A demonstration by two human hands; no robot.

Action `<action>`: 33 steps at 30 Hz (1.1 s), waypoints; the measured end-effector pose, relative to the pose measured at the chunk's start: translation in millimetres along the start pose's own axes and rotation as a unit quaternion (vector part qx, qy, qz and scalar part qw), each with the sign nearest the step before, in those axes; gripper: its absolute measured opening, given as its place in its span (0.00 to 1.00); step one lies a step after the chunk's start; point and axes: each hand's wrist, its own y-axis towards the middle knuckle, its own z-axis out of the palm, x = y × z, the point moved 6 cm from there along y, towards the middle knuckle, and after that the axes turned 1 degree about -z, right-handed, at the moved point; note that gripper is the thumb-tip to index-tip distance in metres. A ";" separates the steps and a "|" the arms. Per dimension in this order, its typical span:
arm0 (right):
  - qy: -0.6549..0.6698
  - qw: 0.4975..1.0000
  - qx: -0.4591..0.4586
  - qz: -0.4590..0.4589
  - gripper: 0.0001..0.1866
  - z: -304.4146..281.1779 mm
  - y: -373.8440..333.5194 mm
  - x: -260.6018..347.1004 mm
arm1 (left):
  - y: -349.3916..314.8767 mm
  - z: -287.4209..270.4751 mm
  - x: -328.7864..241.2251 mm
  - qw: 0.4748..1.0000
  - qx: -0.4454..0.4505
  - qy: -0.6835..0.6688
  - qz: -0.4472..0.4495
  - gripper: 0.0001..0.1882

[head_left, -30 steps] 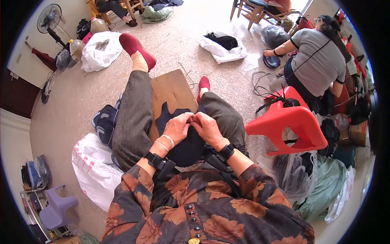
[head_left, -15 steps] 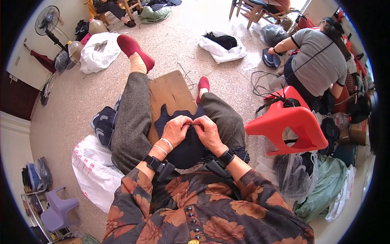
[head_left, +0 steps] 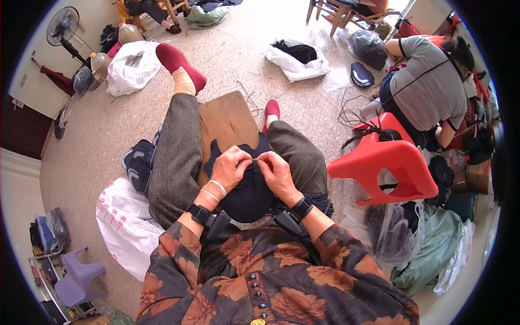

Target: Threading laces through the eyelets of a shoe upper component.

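Observation:
On my lap, over a wooden board (head_left: 228, 116), lies a dark navy fabric piece (head_left: 245, 201) with a rounded near end and pointed corners at its far side. Above it my left hand (head_left: 230, 167) is closed in a pinch, thumb against forefinger. My right hand (head_left: 276, 172) pinches too, its fingertips just short of the left ones. Between them runs a short, thin dark strand (head_left: 254, 160), gripped by both hands. Whether it is part of the fabric piece I cannot tell.
Beside my right leg stands a red plastic stool (head_left: 387, 162), and past it a person in a grey shirt (head_left: 425, 81) bends down. White bags (head_left: 127, 225) and bundled dark pieces (head_left: 142, 165) lie at my left. A filled white sack (head_left: 298, 70) sits ahead.
My hands have drawn slightly apart, so the strand between them shows more. The person on the right has leaned lower and released a dark blue piece onto the floor.

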 end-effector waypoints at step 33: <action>-0.270 0.948 -0.005 -0.172 0.18 2.5 -13.3 13.9 | 3.6 9.8 39.4 0.995 0.096 0.023 -0.011 0.01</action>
